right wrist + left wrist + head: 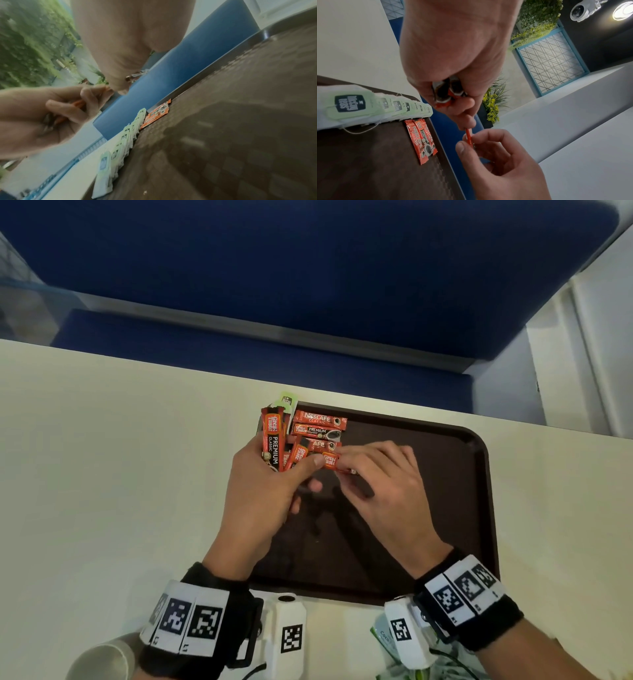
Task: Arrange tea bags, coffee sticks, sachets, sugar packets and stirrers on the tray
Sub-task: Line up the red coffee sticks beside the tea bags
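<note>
A brown tray (445,474) lies on the pale table. At its far-left corner three red coffee sticks (318,424) lie side by side. A row of green-tagged tea bags (351,106) runs along the tray's left edge. My left hand (291,470) grips a bundle of red coffee sticks (274,440) above that corner. My right hand (346,465) pinches one coffee stick (330,460) at the bundle's lower end, with the left thumb on it too. The left wrist view shows that single stick (469,136) edge-on between the right thumb and forefinger.
The pale table (102,457) extends left of the tray. A blue bench (308,285) stands beyond the table's far edge. A green and white packet (383,635) lies at the near edge under my right wrist. A grey round object (99,659) sits at the near left.
</note>
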Available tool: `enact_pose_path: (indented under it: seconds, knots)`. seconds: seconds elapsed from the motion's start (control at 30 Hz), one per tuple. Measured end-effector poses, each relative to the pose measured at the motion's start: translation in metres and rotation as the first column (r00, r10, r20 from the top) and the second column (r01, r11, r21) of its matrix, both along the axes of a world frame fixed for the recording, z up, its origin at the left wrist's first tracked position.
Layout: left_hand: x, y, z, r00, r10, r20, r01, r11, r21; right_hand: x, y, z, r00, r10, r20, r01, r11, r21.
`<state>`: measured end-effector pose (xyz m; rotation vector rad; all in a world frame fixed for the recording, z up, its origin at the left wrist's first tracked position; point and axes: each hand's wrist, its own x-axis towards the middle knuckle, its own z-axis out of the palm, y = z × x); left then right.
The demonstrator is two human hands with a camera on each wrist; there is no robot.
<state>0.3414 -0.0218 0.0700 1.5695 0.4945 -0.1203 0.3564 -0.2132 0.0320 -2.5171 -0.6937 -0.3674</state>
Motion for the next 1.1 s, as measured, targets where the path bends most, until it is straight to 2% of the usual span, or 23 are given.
enact_pose_path:
  seconds: [0.07, 0.13, 0.2, 0.33, 0.43, 0.57, 0.73, 0.87, 1.1]
  knots:
    - [0.000, 0.001, -0.002, 1.000, 0.013, 0.012, -0.013, 1.000, 0.027, -0.001, 0.000, 0.005, 0.983, -0.006, -0.181, 0.034, 0.987, 0.154]
    - [0.000, 0.002, -0.004, 1.000, 0.026, 0.016, -0.027, 0.999, 0.026, -0.001, -0.003, 0.011, 0.897, 0.010, -0.443, 0.172, 0.913, 0.369]
    - [0.000, 0.004, -0.006, 0.999, 0.035, 0.014, -0.036, 0.999, 0.026, 0.000, -0.010, 0.014, 0.815, 0.040, -0.578, 0.281, 0.845, 0.455]
    - [-0.002, 0.008, -0.013, 0.999, 0.047, 0.006, -0.047, 0.997, 0.057, 0.007, -0.020, 0.009, 0.729, 0.060, -0.682, 0.317, 0.853, 0.414]
    - [-0.004, 0.015, -0.017, 0.993, 0.121, 0.013, -0.122, 0.987, 0.108, 0.013, -0.016, -0.004, 0.688, -0.045, -0.724, 0.371, 0.880, 0.298]
    - [-0.004, 0.025, -0.020, 0.986, 0.167, 0.000, -0.166, 0.980, 0.112, 0.019, 0.001, -0.028, 0.691, -0.138, -0.709, 0.398, 0.892, 0.214]
    - [-0.006, 0.027, -0.020, 0.989, 0.151, -0.003, -0.149, 0.982, 0.115, 0.020, 0.021, -0.050, 0.823, -0.266, -0.502, 0.328, 0.944, 0.039]
    - [-0.007, 0.028, -0.022, 0.988, 0.156, -0.005, -0.154, 0.983, 0.104, 0.019, 0.028, -0.056, 0.901, -0.232, -0.366, 0.224, 0.972, -0.065]
    - [-0.006, 0.034, -0.025, 0.987, 0.159, -0.018, -0.156, 0.979, 0.130, 0.026, 0.036, -0.056, 0.946, -0.198, -0.256, 0.164, 0.975, -0.148]
